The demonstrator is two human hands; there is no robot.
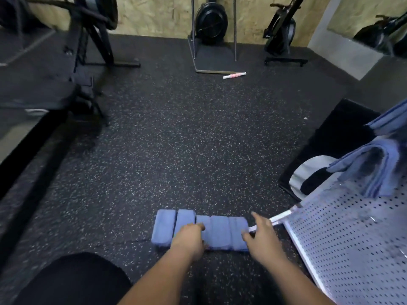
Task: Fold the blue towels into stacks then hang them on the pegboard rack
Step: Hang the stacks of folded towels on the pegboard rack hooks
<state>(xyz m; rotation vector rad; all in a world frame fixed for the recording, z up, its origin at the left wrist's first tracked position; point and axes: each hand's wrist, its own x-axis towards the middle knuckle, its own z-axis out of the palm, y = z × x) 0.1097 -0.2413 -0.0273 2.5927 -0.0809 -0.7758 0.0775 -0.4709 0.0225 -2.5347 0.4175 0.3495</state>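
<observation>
Several folded blue towels (218,230) lie side by side in a row on the speckled rubber floor, low in the middle of the head view. My left hand (190,237) rests on the row near its middle with its fingers curled over a towel. My right hand (262,233) is at the row's right end, thumb against the last towel, fingers spread and loose. The white pegboard rack (352,236) stands at the right, and more blue towels (372,170) hang over its upper part.
A black box with a white and black object (312,172) sits beyond the rack. Exercise machines (211,20) line the far wall and the left side. A pink and white stick (234,75) lies on the floor far ahead. My dark-clad knee (72,280) is at bottom left.
</observation>
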